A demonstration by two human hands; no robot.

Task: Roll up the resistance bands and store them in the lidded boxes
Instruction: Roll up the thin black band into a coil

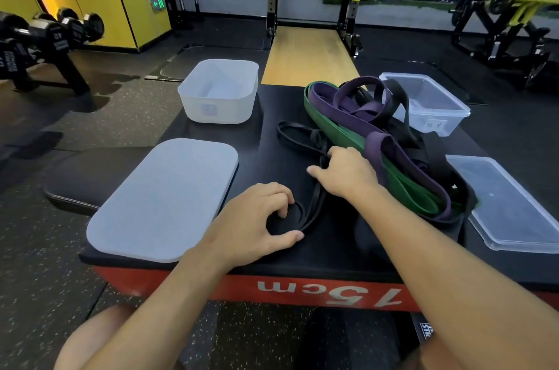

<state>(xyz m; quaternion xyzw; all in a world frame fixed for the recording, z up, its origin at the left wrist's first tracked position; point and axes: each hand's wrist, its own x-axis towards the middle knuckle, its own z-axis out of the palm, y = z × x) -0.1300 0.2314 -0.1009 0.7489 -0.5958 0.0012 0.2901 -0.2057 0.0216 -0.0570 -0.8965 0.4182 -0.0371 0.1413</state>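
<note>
Where left hand (254,218) pinches it, thin black band (288,220) coiled flat.

Gym: dumbbells (75,25) racked far L; black power rack (272,15) w/ yellow hooks over a wooden platform (308,58); plate-loaded machine (502,27) far R; speckled rubber floor (45,263); padded plyo box (211,286) marked 15cm.

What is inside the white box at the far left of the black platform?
The white box is open; the part of its floor that shows is bare. Its near wall hides the front strip of the floor.
</note>
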